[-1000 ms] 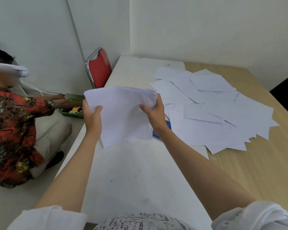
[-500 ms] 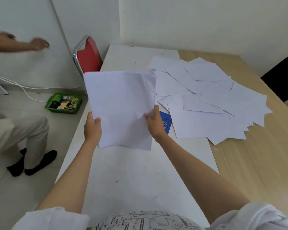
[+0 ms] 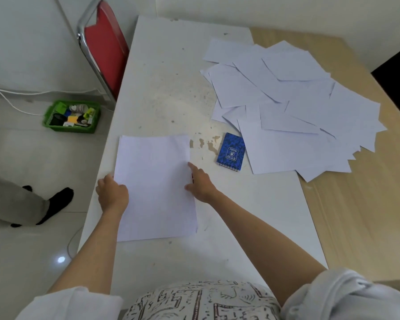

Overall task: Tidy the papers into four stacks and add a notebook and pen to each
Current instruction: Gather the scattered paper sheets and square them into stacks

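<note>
A squared stack of white papers (image 3: 156, 185) lies flat on the white table (image 3: 171, 88) near its left edge. My left hand (image 3: 112, 194) touches the stack's left edge with relaxed fingers. My right hand (image 3: 200, 182) rests against the stack's right edge, index finger stretched along it. A small blue spiral notebook (image 3: 231, 152) lies just right of the stack. Many loose white sheets (image 3: 298, 107) are scattered across the far right of the table. No pen shows.
A red chair (image 3: 104, 45) stands at the table's far left side. A green basket (image 3: 72, 116) of small items sits on the floor, with a white cable beside it. Another person's leg and dark sock (image 3: 44, 204) are on the floor at left. The table's right part is wood.
The stack, held upright in both hands before, now lies flat on the table. Both hands have let go and rest at its edges. The other person has stepped left.
</note>
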